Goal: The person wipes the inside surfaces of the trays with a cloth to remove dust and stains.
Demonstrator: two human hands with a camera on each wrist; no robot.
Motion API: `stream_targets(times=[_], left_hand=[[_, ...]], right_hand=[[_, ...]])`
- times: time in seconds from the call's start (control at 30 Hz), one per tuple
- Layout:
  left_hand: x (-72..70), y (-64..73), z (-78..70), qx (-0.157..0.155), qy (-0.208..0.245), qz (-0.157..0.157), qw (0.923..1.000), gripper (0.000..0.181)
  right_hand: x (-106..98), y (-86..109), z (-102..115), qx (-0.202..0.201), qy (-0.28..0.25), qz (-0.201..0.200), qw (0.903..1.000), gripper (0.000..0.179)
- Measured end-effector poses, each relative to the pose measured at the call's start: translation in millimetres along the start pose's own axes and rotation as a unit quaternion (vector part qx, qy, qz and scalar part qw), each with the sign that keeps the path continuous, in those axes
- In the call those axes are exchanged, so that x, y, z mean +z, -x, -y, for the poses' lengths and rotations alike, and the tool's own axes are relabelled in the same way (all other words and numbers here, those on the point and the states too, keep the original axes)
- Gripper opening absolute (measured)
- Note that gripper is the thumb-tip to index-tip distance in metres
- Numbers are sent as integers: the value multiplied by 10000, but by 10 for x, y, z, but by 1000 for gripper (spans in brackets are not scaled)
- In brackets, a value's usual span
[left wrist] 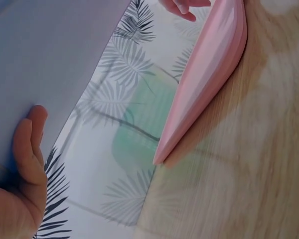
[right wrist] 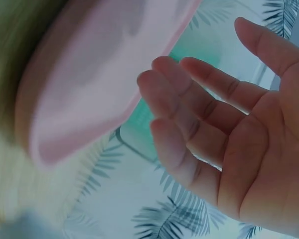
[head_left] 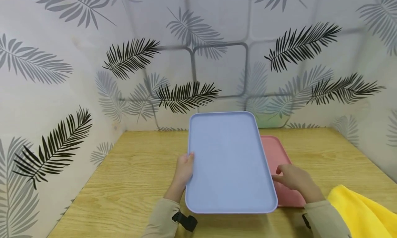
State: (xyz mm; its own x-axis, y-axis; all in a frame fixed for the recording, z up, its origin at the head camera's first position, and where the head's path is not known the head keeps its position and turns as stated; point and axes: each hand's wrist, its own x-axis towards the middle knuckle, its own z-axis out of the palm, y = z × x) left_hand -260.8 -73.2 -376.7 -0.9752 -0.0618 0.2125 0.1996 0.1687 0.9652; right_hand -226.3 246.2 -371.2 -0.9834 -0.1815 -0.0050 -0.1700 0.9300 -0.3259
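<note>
A light blue rectangular tray (head_left: 226, 162) is held up in front, its flat inside facing me. My left hand (head_left: 184, 169) grips its left edge, thumb on the rim; in the left wrist view curled fingers (left wrist: 32, 154) press its underside. Partly hidden behind it, a pink tray (head_left: 275, 153) lies on the wooden table. Over the pink tray is my right hand (head_left: 296, 181), near the blue tray's right edge. In the right wrist view that hand (right wrist: 229, 134) has relaxed, slightly bent fingers with nothing in them, beside the pink tray (right wrist: 109, 64).
A bright yellow cloth (head_left: 359, 210) lies at the right front, by my right sleeve. The wooden table (head_left: 139, 172) ends at walls (head_left: 173, 62) covered with a leaf print, at the back and both sides.
</note>
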Motion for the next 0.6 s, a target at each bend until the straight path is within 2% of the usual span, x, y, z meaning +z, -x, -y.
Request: stream_targets(times=[0.17, 0.4, 0.6], left_hand=[[16, 12, 7, -1, -49, 69, 10000, 28], [21, 23, 2, -109, -83, 158, 9998, 29], [28, 38, 7, -98, -72, 164, 9998, 29]], right_hand=[[-154, 79, -137, 235, -60, 192, 9995, 40], [-329, 187, -282, 679, -177, 482, 9964, 60], [-531, 281, -410, 856, 81, 652, 9942, 68]])
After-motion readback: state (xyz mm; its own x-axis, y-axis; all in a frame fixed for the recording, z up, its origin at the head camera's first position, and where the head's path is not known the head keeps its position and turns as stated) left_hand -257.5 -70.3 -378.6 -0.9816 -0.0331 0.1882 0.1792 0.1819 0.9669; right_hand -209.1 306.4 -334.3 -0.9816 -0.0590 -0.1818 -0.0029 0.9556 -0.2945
